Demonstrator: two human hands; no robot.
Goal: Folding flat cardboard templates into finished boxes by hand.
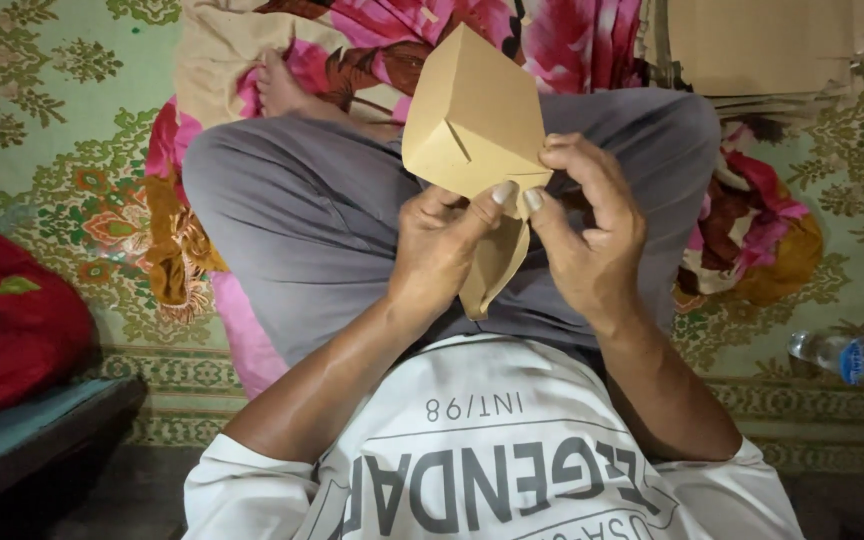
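Head view, looking down over crossed legs in grey trousers point(322, 220) and a white printed shirt point(492, 460). Both hands raised above the lap, closed on one folded brown paper envelope point(472, 115). Left hand point(442, 250) pinching the envelope's lower edge from below, thumb pressed flat on the paper near the fold. Right hand point(592, 220) gripping the same lower edge just beside it, thumb tip almost touching the left thumb, fingers curled behind the sheet. Envelope standing up and away from both grips, long axis tilted from the hands toward the top of the frame, pointed corner uppermost, a short slit or flap seam showing near its left side. Loose paper flap point(497, 265) hanging down between the two wrists. Neither hand clearly nearer: both meet at the one bottom edge, left a shade lower. Stack of flat brown sheets point(762, 45) at the top right edge of the patterned mat point(62, 130), well apart from the hands. Pink flowered cloth point(382, 40) under the legs. Red bundle point(12, 320) at the left edge, clear plastic bottle point(842, 355) near the right edge.
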